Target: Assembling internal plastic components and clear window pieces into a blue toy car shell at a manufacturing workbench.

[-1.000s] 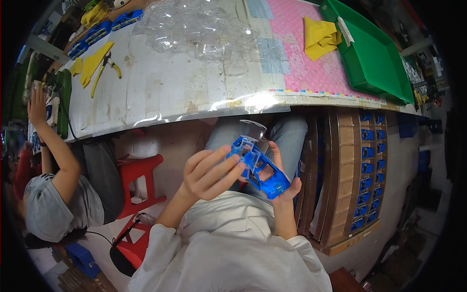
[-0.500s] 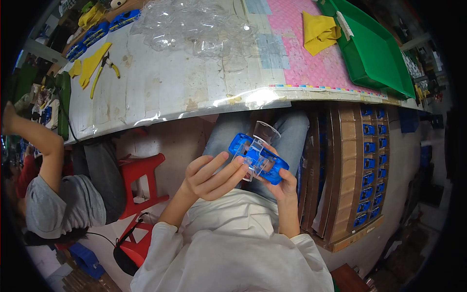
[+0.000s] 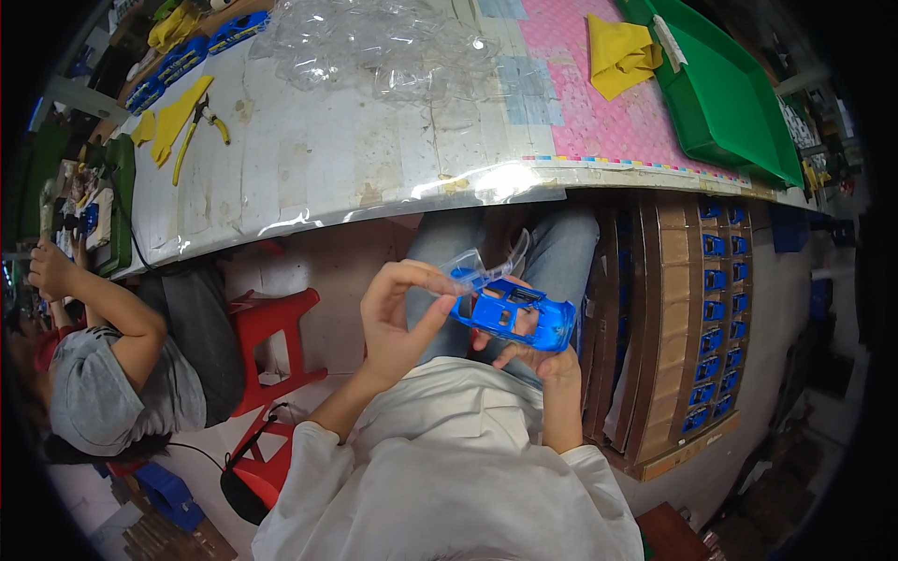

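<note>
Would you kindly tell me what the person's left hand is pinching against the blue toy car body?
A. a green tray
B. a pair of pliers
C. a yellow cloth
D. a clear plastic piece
D: the left hand pinches a clear plastic piece at the top of the blue toy car body, which the right hand supports from beneath.

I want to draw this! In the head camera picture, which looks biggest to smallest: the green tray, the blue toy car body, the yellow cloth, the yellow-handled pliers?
1. Green tray
2. Blue toy car body, though it is nearer the camera
3. Yellow cloth, looks close to the car body
4. Yellow-handled pliers
</note>
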`<state>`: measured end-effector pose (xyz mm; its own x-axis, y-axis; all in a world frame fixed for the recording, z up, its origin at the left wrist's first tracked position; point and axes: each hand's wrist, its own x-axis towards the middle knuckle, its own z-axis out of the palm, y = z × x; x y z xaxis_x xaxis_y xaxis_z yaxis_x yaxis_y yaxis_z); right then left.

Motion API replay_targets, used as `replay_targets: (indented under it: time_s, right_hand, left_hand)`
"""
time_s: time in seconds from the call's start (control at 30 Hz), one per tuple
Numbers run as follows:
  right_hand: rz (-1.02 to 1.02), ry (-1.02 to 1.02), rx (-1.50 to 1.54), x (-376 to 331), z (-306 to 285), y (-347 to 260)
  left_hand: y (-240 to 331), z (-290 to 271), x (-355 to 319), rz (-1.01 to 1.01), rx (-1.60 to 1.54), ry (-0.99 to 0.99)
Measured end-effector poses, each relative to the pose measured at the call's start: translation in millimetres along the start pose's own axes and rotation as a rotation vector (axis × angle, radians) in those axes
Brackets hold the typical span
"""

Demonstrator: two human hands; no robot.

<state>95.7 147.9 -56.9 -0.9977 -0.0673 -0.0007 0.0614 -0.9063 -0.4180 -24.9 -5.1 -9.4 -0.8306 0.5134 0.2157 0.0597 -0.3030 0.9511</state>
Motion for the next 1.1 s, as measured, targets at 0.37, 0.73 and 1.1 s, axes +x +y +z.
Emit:
replay_targets:
  time_s: [0.37,0.73,1.1]
  right_hand:
    - [-0.269,0.021,-0.243,3,-6,-3]
    - [-0.238,0.064,-0.165,29,10,-12]
    - [-0.152,0.050,-0.220,42,24,-4]
  left_hand:
    - [-5,5,-1,-0.380,-0.336,0.015]
    - [-10,-19,3,-0.286,-0.280,0.047]
    - [8,-18,-1,-0.124,0.257,-0.011]
